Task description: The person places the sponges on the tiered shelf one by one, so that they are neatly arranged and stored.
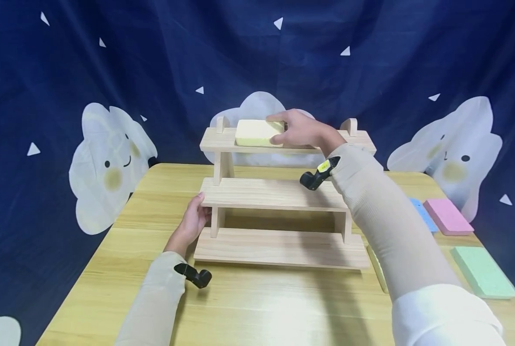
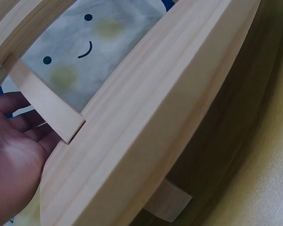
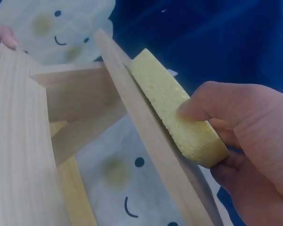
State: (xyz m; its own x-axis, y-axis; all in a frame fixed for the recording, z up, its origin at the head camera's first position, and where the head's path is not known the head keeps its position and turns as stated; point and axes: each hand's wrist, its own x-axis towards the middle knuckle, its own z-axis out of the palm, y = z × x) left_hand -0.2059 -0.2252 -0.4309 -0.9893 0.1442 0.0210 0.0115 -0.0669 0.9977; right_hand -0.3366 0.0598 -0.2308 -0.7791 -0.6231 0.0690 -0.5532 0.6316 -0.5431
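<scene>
A three-tier wooden display shelf (image 1: 274,193) stands on the table, its steps rising toward the back. At the left end of its middle tier, my left hand (image 1: 192,223) grips the board, with the thumb at the upper edge and the fingers lower down. The left wrist view has this hand (image 2: 14,155) beside an upright support (image 2: 47,101). My right hand (image 1: 300,129) pinches the right end of a pale yellow sponge (image 1: 257,133) at the top tier, left of its middle. In the right wrist view the porous sponge (image 3: 162,101) lies along the top board (image 3: 146,136), thumb on its face.
Right of the shelf lie a pink sponge (image 1: 448,217), a blue sponge (image 1: 423,215), a green sponge (image 1: 483,271) and a yellow piece (image 1: 377,269) partly hidden by my right sleeve. A dark blue curtain (image 1: 175,57) with clouds hangs behind the table (image 1: 153,202).
</scene>
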